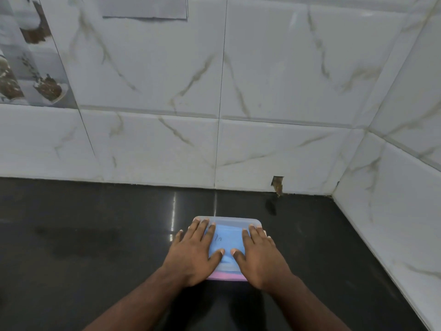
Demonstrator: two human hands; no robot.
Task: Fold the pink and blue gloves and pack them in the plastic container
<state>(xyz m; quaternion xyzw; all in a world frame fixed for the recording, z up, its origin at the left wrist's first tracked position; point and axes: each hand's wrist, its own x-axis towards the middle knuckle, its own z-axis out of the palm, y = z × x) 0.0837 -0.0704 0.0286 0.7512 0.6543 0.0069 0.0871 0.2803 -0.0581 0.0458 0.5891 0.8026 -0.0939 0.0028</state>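
Item: shallow rectangular container of translucent plastic with rounded corners (238,220), standing on the dark glossy bench (83,247), near its front, well apart from the white marble-patterned tiled wall (262,91).

Contents: folded blue glove (228,240), showing through the translucent lid (226,267); folded pink glove (226,276), showing as a band along the near edge, apparently beneath the blue one. Whether either glove is fully inside cannot be told.

Hands: left hand (194,254) lies flat on the left half of the lid, fingers straight and spread, gripping nothing. Right hand (259,255) lies flat on the right half likewise, fingers extended, thumb turned inward toward the left thumb. Both appear to press downward.

Handling, judged: container light, thin-walled, somewhat flexible; the lid likely bows under pressure at the middle and seats best when pressed along the rim and corners. The smooth plastic may slide on the polished bench, so pressure should go straight down. Gloves soft, springy, compressible; a bulging fold could lift the lid.

Where to take hold: opposite short sides, beneath the rim, using both hands; or one hand across the lid, once closed.

Stage, judged: packing done or nearly so; lid being closed.
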